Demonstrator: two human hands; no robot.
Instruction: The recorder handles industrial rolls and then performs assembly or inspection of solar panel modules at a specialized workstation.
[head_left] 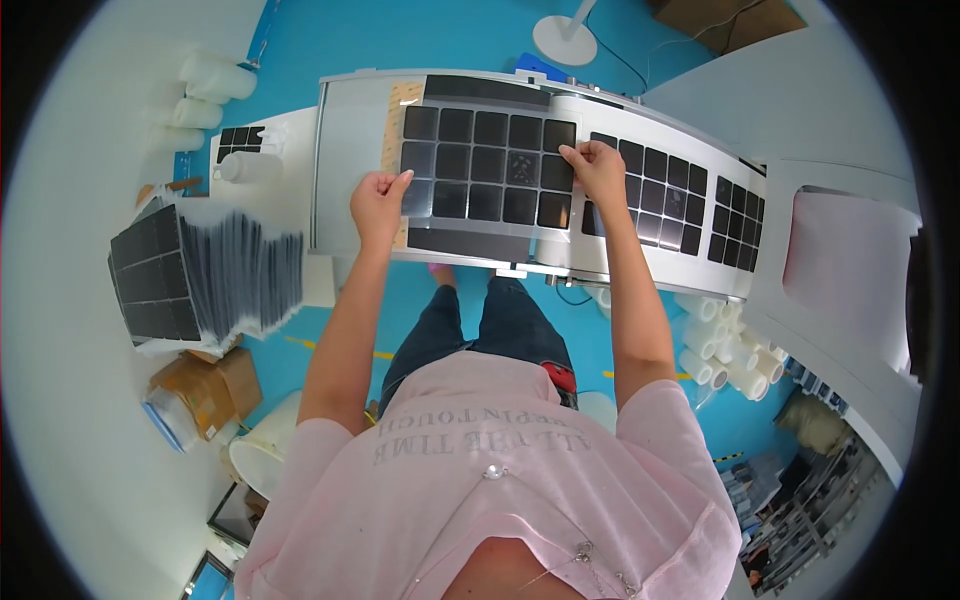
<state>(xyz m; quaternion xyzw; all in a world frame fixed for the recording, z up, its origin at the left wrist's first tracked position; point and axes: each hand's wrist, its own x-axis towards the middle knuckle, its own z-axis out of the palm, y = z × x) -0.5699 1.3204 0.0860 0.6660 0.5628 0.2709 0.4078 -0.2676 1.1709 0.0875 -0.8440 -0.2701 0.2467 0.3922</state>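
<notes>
My left hand (380, 208) pinches the left edge of a clear sheet (488, 165) that carries rows of black rounded squares. At the sheet's right edge, my right hand (597, 172) has its thumb and fingertips closed on it. The sheet lies flat or nearly so over the pale machine bed (350, 150); whether it touches the surface I cannot tell. Dark strips (470, 243) show beyond its near and far edges, and a tan patterned strip (397, 130) runs along the left side. Farther right, similar sheets (655, 195) rest on the white belt (600, 115).
A tall stack of black-square sheets (155, 270) stands at the left, below a white bottle (248, 167) on a side table. White rolls (725, 340) lie on the floor at the right. A large white machine housing (850, 130) borders the belt's right end. Cardboard boxes (205, 390) sit lower left.
</notes>
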